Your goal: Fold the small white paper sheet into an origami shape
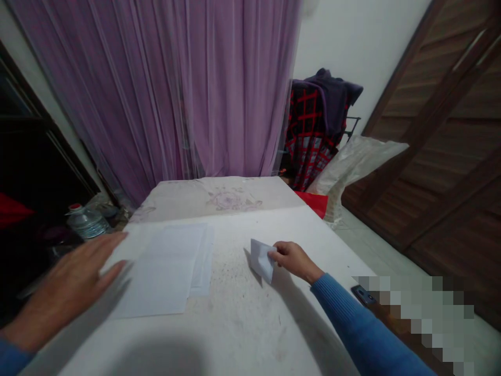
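Observation:
My right hand (294, 259) pinches a small folded piece of white paper (261, 259) and holds it upright on the white table (242, 324), right of centre. My left hand (74, 284) hovers open, fingers stretched, over the table's left edge beside a stack of white paper sheets (168, 269) lying flat. Both sleeves are blue.
A purple curtain (176, 89) hangs behind the table. A water bottle (86, 221) stands on the floor at left. Clothes hang on a rack (319, 120) at back right, with a plastic bag (352, 162) and a wooden wardrobe (442, 130). A dark phone (365, 296) lies at the table's right edge.

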`<move>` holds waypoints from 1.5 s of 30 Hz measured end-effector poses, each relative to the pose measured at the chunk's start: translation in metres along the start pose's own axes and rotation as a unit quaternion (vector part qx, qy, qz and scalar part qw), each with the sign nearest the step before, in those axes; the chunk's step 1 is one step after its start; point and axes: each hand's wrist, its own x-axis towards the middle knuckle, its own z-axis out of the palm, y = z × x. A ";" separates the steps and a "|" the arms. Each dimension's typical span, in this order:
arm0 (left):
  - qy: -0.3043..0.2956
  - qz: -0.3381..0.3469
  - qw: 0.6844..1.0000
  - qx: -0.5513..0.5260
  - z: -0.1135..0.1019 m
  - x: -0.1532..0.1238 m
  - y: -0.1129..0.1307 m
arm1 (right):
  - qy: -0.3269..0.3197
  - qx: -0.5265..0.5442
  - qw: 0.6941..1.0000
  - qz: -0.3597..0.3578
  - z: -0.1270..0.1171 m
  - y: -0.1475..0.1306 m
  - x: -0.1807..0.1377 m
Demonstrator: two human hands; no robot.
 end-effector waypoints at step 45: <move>-0.272 -0.033 0.923 -0.271 0.085 0.043 0.221 | -0.023 -0.097 0.992 -0.081 -0.027 0.018 -0.010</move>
